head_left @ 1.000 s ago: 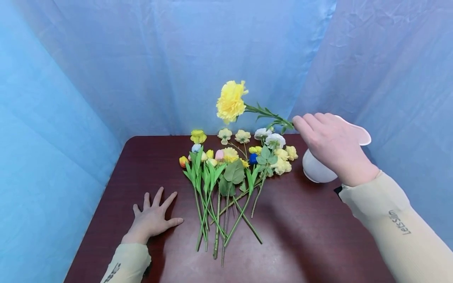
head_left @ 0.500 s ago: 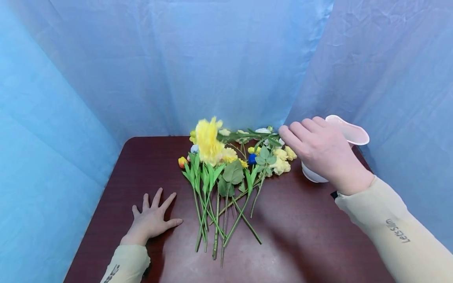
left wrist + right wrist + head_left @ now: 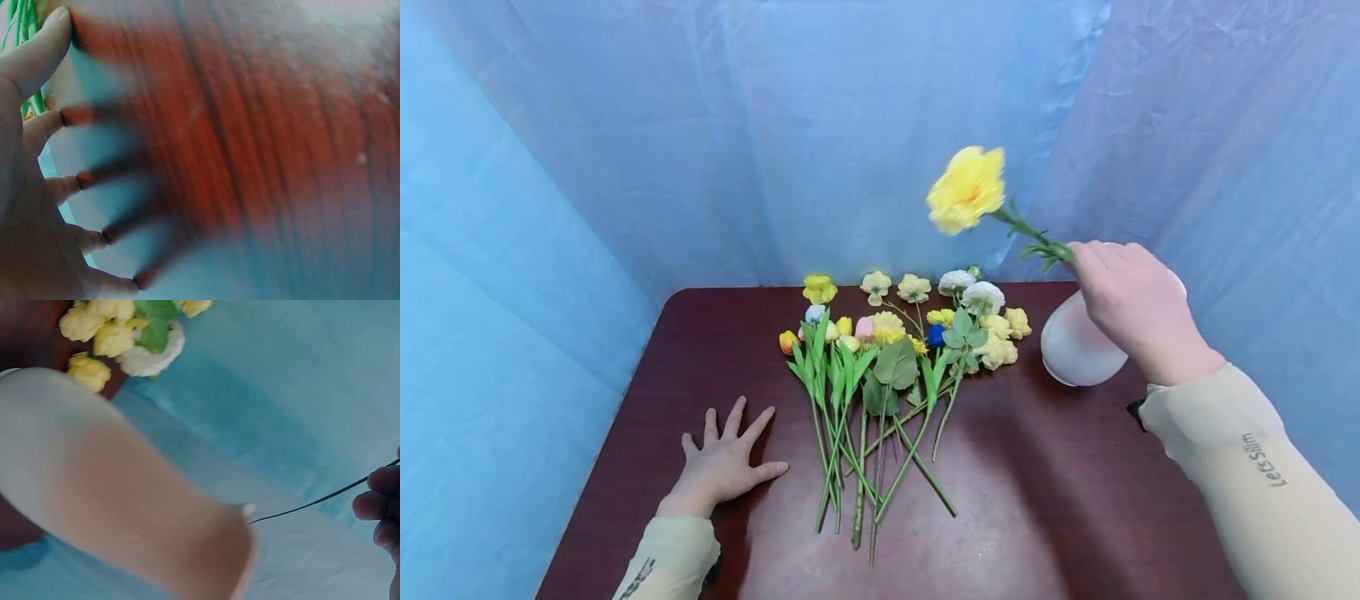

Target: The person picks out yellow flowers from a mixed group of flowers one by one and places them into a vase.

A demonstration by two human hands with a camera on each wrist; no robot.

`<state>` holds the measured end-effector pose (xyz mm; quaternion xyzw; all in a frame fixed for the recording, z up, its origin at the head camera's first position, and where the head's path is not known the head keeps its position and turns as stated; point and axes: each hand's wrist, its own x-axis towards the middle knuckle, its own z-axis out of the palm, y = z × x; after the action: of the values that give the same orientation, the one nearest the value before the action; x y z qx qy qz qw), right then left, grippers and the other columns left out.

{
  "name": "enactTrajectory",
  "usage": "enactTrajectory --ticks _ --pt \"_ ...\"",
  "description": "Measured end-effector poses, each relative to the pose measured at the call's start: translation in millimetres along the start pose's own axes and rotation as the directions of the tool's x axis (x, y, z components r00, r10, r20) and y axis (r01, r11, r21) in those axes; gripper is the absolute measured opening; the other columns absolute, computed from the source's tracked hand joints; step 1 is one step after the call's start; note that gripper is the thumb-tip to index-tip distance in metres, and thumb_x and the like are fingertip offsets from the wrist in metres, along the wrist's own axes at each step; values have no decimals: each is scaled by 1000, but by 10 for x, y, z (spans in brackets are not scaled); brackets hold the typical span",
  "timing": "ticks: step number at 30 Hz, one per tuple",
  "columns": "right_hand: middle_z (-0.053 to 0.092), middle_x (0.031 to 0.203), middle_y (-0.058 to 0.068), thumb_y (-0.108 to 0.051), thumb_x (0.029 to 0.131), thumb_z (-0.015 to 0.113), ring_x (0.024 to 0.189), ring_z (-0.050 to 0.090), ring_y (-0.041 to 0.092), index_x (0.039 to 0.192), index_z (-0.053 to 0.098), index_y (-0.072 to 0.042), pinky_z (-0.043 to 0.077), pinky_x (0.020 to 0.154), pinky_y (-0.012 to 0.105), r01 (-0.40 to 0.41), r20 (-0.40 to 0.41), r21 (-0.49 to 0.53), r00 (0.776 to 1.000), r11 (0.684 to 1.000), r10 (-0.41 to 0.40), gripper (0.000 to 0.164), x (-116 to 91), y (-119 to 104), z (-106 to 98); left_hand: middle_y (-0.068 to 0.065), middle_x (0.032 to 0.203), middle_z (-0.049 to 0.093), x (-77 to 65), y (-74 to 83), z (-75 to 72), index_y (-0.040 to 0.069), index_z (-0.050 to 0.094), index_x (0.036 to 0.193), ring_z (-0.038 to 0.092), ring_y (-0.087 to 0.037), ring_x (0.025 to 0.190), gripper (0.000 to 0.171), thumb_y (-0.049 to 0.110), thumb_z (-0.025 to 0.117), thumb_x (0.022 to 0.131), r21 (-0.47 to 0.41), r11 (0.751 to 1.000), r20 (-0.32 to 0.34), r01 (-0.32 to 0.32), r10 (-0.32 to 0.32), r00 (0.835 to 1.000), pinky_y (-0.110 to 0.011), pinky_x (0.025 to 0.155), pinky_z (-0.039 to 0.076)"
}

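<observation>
My right hand [image 3: 1138, 304] pinches the green stem of a yellow carnation [image 3: 967, 190] above the back right of the table. The flower head points up and to the left. Partly behind that hand stands a white vase [image 3: 1078, 346]. In the right wrist view, the thin stem [image 3: 312, 503] runs from the fingers to the rim of the vase [image 3: 94, 462]; whether its tip is inside the mouth I cannot tell. My left hand [image 3: 722, 467] rests flat on the dark red table [image 3: 1015, 483], fingers spread, left of the flower stems.
Several artificial flowers lie in the middle: green-stemmed tulips [image 3: 812, 367], white blooms [image 3: 982, 298], pale yellow blooms [image 3: 997, 352] and a blue bud [image 3: 936, 336]. A blue curtain [image 3: 850, 142] hangs behind the table and along its sides.
The carnation first dipped left over the lying flowers, then rose and moved right with my right hand, nearer the vase. My left hand has stayed in place.
</observation>
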<state>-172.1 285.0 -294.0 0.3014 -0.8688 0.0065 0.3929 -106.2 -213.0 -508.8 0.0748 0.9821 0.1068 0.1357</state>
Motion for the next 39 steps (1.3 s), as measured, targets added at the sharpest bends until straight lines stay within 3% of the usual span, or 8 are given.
enactTrajectory --ticks 3,8,15,22,29,34,37,39 --pt "48 66 11 -8 97 56 55 44 36 93 52 1 39 44 51 -184 96 20 979 983 181 11 -149 159 39 -23 158 8 4 21 -5 26 26 153 3 -60 134 95 74 58 77 -6 1000 4 -2 2 1000 -86 91 7" --pt "51 69 20 -15 99 54 62 51 46 83 48 -2 38 46 61 -433 214 -4 880 901 424 21 -316 338 48 -20 159 8 4 57 -16 25 26 153 3 -58 135 94 71 60 78 -5 1000 9 -3 3 1000 -85 92 7" --pt "50 76 26 -12 95 54 75 40 50 75 54 5 32 65 64 -502 33 33 865 865 501 26 -509 457 137 -17 158 16 -5 205 -60 24 32 151 9 -55 136 81 58 63 85 -9 998 -51 -70 69 996 -81 97 13" --pt "42 90 27 -18 98 49 88 33 52 82 62 9 24 78 67 -653 68 25 757 757 650 33 -649 463 150 -17 147 37 32 415 -129 15 44 144 31 -47 132 67 47 65 89 -8 985 -219 -172 166 961 -69 98 33" --pt "46 100 29 -22 98 48 97 33 50 94 67 11 19 84 61 -726 36 42 688 686 725 38 -691 413 105 -7 108 57 83 759 -216 11 64 119 53 -30 95 38 37 66 91 -13 980 -367 -197 179 913 -49 73 52" --pt "48 99 27 -18 97 48 97 34 48 99 69 10 20 83 60 -722 -51 70 686 688 725 35 -715 383 99 1 81 57 159 976 -189 15 67 94 58 -22 72 20 34 65 92 -63 988 -364 -139 106 925 -44 54 51" --pt "47 94 25 -13 95 48 90 35 47 93 67 10 22 79 60 -671 -159 107 717 734 678 30 -722 323 109 2 76 57 211 1029 -147 17 65 87 58 -22 65 20 36 64 92 -82 994 -320 -67 37 947 -44 50 49" --pt "46 88 26 -9 92 48 82 35 46 89 63 11 24 75 60 -608 -238 121 750 785 617 24 -713 262 116 0 73 56 243 1042 -130 16 62 83 57 -23 60 22 36 63 93 -87 996 -291 -15 -11 957 -43 48 47"
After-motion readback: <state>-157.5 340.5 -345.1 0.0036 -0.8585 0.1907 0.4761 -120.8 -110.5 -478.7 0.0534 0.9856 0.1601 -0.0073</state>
